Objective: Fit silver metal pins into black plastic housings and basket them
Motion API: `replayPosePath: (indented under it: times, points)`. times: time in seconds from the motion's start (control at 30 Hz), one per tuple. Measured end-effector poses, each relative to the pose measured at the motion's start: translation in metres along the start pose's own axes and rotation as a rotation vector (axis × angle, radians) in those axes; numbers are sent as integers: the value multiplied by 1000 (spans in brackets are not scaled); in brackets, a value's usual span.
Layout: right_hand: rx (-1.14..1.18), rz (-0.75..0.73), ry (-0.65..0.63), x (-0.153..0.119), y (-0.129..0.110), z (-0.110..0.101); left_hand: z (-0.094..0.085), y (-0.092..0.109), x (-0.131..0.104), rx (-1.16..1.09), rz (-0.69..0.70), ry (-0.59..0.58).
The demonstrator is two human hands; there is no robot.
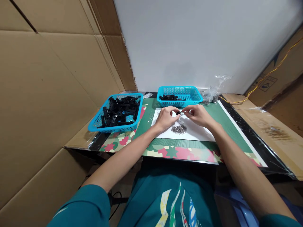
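The left hand (167,118) pinches a black part (178,112), probably light and stiff, best held by edges; right hand (198,115): grip unclear.

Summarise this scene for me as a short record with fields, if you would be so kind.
Left hand: pinching a small black piece
Right hand: fingertips close to that piece; whether they grip anything is too small to tell
Work surface: white sheet on a green mat
On the sheet: pile of small metal pieces, nearer the body than the fingertips
Left basket: blue, holding many black parts
Far basket: blue, black parts mostly toward its left
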State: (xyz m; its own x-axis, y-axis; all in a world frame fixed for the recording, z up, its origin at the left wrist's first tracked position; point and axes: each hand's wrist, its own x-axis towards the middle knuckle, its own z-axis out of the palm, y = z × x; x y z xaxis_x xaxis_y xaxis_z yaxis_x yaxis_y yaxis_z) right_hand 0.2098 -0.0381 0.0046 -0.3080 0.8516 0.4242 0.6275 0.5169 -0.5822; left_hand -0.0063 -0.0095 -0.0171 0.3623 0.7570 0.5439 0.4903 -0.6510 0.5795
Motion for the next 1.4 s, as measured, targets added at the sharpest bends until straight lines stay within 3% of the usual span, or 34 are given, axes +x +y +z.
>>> replayPosePath:
  times: [0.2,0.63,0.97,1.4]
  points:
    - [70,1,96,2,-4,2,-1,0,0,28,104,73]
    - [45,11,65,3,-7,10,0,-2,-1,13,209,33]
    - [172,65,96,2,-3,12,-2,2,-1,1,151,-11]
    - [81,20,80,2,-6,17,-2,1,-5,-9,161,-40]
